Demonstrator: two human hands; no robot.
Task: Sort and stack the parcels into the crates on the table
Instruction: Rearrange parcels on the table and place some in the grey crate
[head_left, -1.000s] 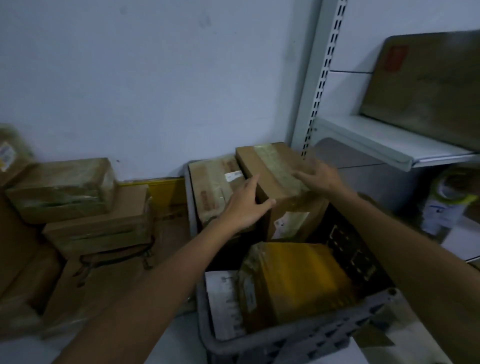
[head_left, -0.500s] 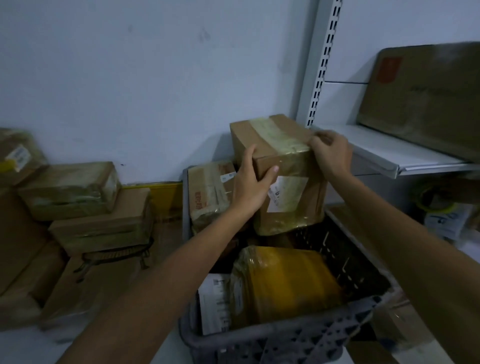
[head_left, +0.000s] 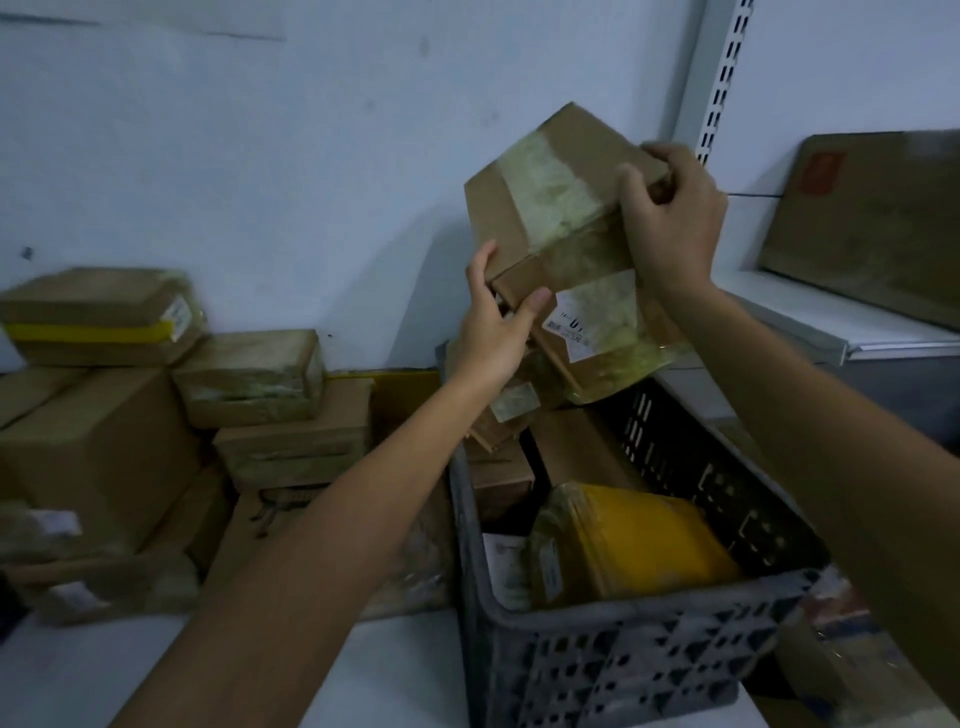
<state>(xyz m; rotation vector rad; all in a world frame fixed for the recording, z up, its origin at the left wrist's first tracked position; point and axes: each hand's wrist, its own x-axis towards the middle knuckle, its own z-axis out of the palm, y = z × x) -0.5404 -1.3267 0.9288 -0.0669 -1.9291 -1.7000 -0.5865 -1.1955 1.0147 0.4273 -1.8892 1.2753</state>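
crate (head_left: 649, 639) part-filled | taped parcel (head_left: 561, 208) tilted in air above crate's far end | right hand (head_left: 670, 218) gripped its upper edge, left hand (head_left: 493, 332) curled round its lower corner | step judged: repositioning parcel; next needs levelling and a free gap

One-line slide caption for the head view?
A taped cardboard parcel, gripped by left hand and right hand, tilts above the grey crate holding a yellow parcel.
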